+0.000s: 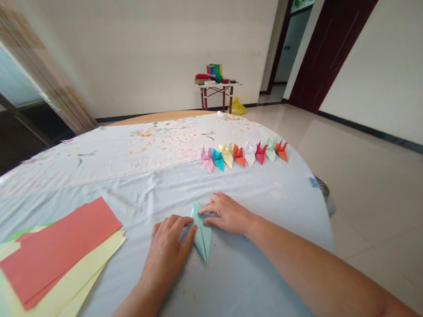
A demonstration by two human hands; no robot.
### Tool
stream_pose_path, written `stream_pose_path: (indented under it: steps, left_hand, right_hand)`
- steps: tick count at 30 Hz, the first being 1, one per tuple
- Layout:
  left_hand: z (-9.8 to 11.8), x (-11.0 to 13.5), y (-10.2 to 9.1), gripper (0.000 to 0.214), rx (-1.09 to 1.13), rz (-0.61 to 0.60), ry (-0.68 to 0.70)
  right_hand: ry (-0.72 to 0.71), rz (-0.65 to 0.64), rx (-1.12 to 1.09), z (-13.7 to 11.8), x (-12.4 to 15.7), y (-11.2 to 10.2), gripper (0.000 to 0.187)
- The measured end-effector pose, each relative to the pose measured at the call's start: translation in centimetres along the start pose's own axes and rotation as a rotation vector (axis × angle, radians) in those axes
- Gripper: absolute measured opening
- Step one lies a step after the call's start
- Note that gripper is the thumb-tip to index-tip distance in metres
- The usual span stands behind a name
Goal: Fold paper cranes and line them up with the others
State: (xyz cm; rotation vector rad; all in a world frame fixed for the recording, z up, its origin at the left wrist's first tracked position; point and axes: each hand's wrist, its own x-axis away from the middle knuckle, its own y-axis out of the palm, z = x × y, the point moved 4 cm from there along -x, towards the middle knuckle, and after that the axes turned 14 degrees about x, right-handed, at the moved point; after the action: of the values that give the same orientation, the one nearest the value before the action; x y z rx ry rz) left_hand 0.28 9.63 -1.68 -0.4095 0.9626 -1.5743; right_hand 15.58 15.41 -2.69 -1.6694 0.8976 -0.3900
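A light green folded paper (204, 243), a narrow kite shape with a centre seam, lies flat on the tablecloth with one point towards me. My left hand (172, 241) holds its left edge, thumb and index finger meeting the paper. On the other side, the fingertips and thumb of my right hand (228, 215) press its upper right edge. Beyond my hands stands a row of several finished paper cranes, among them a pink crane (207, 159), a yellow crane (227, 155) and an orange crane (281, 150).
Sheets of red paper (66, 251) lie on yellow paper (79, 295) at the left. A pale flowered tablecloth (134, 197) covers the round table. Against the far wall, a small table (218, 85) carries a colourful bag (215, 72); a yellow plastic bag (238, 106) lies beside it.
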Motion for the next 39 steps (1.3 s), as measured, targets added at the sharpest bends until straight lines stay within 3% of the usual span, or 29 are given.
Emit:
stream_pose_path:
  steps: [9,16,39]
  left_hand:
    - [1.8,1.1,-0.6,0.028,-0.154,-0.020,0.110]
    - [3.5,2.1,0.6,0.030,-0.237,-0.101,0.039]
    - [3.8,2.7,0.7,0.031,-0.195,-0.148,0.117]
  right_hand:
    - [-0.004,-0.007,-0.007,0.2,0.0,0.1,0.031]
    - [-0.005,0.002,-0.017,0.4,0.1,0.2,0.031]
    - [-0.007,-0.008,-0.018,0.2,0.1,0.1,0.031]
